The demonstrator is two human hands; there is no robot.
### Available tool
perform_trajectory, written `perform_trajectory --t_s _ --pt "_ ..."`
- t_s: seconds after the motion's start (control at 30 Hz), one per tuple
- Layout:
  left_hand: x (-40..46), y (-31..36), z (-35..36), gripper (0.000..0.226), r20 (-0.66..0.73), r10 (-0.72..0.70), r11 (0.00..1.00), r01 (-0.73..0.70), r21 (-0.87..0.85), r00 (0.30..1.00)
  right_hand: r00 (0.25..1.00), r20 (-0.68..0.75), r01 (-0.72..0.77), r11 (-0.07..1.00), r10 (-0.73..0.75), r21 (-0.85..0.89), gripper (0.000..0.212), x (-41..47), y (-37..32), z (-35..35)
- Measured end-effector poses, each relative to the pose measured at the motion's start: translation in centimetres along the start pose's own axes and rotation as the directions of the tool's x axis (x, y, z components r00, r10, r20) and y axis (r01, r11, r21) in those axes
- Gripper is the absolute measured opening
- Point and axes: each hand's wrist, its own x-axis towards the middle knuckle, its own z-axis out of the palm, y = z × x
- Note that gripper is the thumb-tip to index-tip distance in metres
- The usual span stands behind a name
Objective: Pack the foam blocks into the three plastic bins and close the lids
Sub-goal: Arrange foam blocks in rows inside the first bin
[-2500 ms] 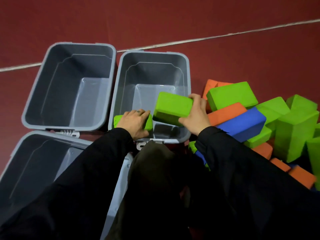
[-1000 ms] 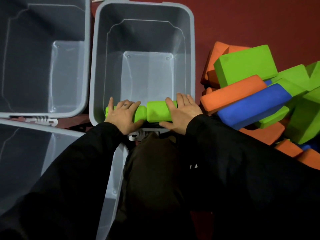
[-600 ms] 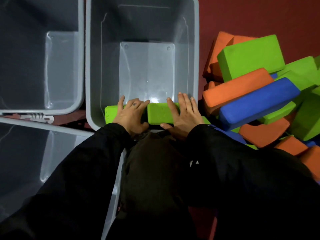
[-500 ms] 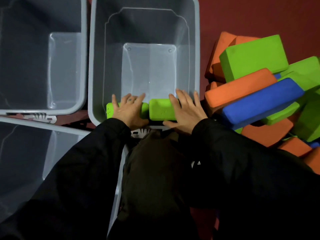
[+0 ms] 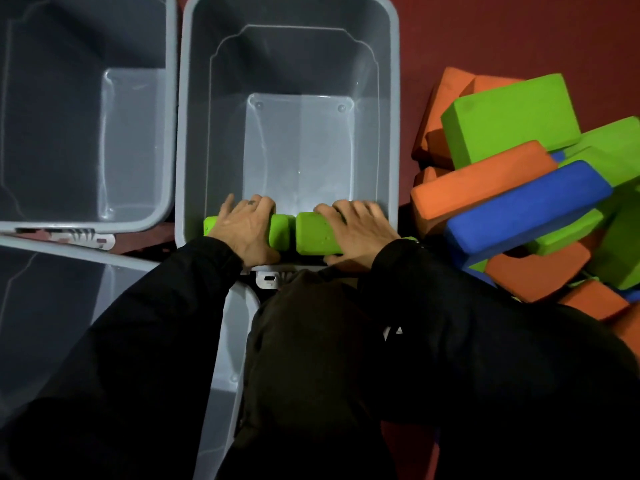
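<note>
Grey plastic bins: three, lidless (no legible writing): middle bin (image 5: pixel 394 116) holds two green foam blocks (image 5: pixel 317 233); left hand (image 5: pixel 247 226) and right hand (image 5: pixel 360 230) press them, fingers extended.

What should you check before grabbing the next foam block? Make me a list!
1. Two green blocks sit side by side against the near wall of the middle bin: ok.
2. Blocks pushed fully down to the bin floor: cannot tell.
3. Hands free to reach: not ok, left hand and right hand both rest on the blocks, fingers spread.
4. Room left in that bin: ok, most of its floor is bare.
5. More blocks within reach: ok, the pile with the blue block lies just right of the bin.
6. Lids nearby: cannot tell, none in view.
</note>
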Motion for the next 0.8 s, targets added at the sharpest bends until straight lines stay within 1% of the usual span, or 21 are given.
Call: perform_trajectory --t_s 0.03,0.1,0.13,0.2,0.23,0.3,0.4,0.5,0.57,0.63,0.73,0.8 --pt "-0.1 0.2 0.3 0.077 -0.003 -0.007 0.998 0.007 -0.064 1.0 1.0 0.015 -0.009 1.0 0.009 -0.016 0.094 0.3 -0.2 0.3" --pt "-0.5 0.7 0.9 0.081 -0.067 0.015 0.989 -0.025 -0.148 0.998 0.998 0.038 -0.056 0.998 0.056 -0.004 0.097 0.8 -0.5 0.7" --pt "-0.7 1.0 1.4 0.079 -0.109 0.034 0.99 -0.049 -0.135 0.993 0.995 0.051 -0.082 0.997 0.082 0.004 0.096 1.0 -0.6 1.0" --pt "-0.9 1.5 2.2 0.072 -0.17 0.061 0.996 -0.071 -0.054 0.984 0.989 0.087 -0.123 0.992 0.121 0.011 0.091 1.0 -0.8 1.6" --pt "-0.9 1.7 2.5 0.07 -0.175 0.056 0.998 -0.062 -0.029 0.983 0.985 0.105 -0.137 0.99 0.134 0.016 0.09 0.9 -0.9 1.7" --pt "-0.8 2.3 2.3 0.071 -0.138 0.03 0.999 -0.034 -0.023 0.99 0.981 0.119 -0.155 0.987 0.151 0.031 0.09 0.8 -1.0 1.7" --pt "-1.0 3.1 1.2 0.075 -0.072 -0.002 0.997 -0.004 -0.078 0.997 0.983 0.125 -0.145 0.986 0.133 0.087 0.088 0.9 -0.9 0.8" --pt "-1.4 3.6 -0.2 0.074 -0.103 -0.008 0.991 -0.006 -0.131 0.995 0.985 0.095 -0.156 0.971 0.141 0.179 0.082 0.5 -0.9 -0.2" --pt "-1.8 3.9 -1.7 0.072 -0.134 0.019 0.991 -0.036 -0.129 0.991 0.991 0.025 -0.132 0.962 0.13 0.24 0.079 -0.3 -1.2 -1.0" --pt "-2.1 4.6 -3.4 0.068 -0.142 0.022 0.988 -0.044 -0.151 0.99 0.992 -0.029 -0.113 0.956 0.125 0.271 0.068 -1.3 -1.4 -2.2" --pt "-2.4 6.3 -6.6 0.056 -0.144 0.001 0.988 -0.023 -0.153 0.99 0.994 0.005 -0.105 0.962 0.108 0.251 0.044 -2.9 -0.8 -5.3" --pt "-2.5 8.2 -9.0 0.057 -0.178 -0.007 0.981 -0.028 -0.194 0.984 0.993 -0.01 -0.112 0.958 0.119 0.266 0.034 -4.6 -0.4 -7.6"
